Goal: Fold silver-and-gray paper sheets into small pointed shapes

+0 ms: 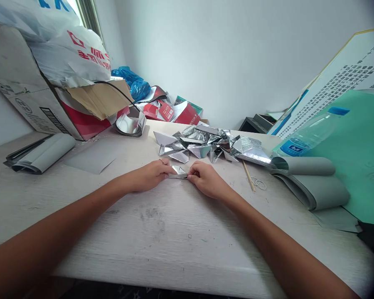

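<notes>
Both hands rest on a pale wooden table (162, 245) and pinch one small folded piece of silver foil paper (178, 172) between them. My left hand (151, 174) grips its left end with closed fingers. My right hand (205, 179) grips its right end, fingers curled. Just beyond them lies a pile of several folded silver foil pieces (205, 145).
A stack of grey sheets (311, 182) lies right, by a thin stick (248, 176) and rubber bands (259, 183). A plastic bottle (310, 133) lies on a green sheet (358, 162). A cardboard box (28, 95), bags, a rolled grey stack (42, 154) and a loose grey sheet (92, 158) sit left.
</notes>
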A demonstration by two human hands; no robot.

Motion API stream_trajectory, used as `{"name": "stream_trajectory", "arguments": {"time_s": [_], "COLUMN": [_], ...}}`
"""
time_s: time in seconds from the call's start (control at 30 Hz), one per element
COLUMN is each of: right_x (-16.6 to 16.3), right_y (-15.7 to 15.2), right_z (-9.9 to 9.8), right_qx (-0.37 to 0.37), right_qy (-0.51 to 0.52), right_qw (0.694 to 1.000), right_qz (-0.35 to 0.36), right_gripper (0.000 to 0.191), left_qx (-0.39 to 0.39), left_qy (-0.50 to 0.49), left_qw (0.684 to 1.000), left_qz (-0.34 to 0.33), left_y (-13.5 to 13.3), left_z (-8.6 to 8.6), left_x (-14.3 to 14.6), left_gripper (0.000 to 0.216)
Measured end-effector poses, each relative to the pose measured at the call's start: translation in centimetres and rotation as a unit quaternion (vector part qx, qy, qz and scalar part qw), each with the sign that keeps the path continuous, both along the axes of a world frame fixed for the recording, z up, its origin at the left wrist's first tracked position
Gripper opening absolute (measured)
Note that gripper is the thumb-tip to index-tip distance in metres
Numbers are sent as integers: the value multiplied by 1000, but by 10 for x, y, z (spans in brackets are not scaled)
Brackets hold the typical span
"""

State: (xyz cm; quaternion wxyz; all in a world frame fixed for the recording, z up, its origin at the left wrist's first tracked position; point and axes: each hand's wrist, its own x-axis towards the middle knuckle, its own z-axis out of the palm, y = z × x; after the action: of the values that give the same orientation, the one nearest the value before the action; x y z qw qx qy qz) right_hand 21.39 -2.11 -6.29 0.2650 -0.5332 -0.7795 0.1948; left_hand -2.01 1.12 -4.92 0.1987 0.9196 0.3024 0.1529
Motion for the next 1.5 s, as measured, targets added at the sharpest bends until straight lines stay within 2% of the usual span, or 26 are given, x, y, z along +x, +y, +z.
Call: {"name": "stream_trajectory", "arguments": {"time_s": [0.2, 0.37, 0.7, 0.9, 1.17, 1.5], "right_x": [-7, -9, -8, -5, -9, -12], "right_y": [-5, -6, -8, -12, -12, -13], "right_z": [4, 5, 5, 5, 8, 11], "right_qx": [2, 10, 13, 21, -15, -26], "right_qy": [-55, -77, -83, -81, -79, -99], "right_qw": [998, 996, 996, 997, 996, 992], "right_qz": [-34, -36, -21, 5, -38, -71], "right_gripper": [12, 12, 12, 10, 12, 14], "left_qx": [-74, -95, -102, -71, -51, -79], "left_qy": [-17, -25, -12, -33, -67, -78], "left_qw": [997, 993, 993, 995, 989, 979], "left_qz": [29, 59, 50, 64, 122, 173], "left_y": [-1, -3, 0, -8, -10, -3], "left_z": [1, 0, 3, -1, -4, -2], "left_x": [3, 6, 4, 8, 11, -1], "left_gripper": [36, 31, 28, 17, 13, 15]}}
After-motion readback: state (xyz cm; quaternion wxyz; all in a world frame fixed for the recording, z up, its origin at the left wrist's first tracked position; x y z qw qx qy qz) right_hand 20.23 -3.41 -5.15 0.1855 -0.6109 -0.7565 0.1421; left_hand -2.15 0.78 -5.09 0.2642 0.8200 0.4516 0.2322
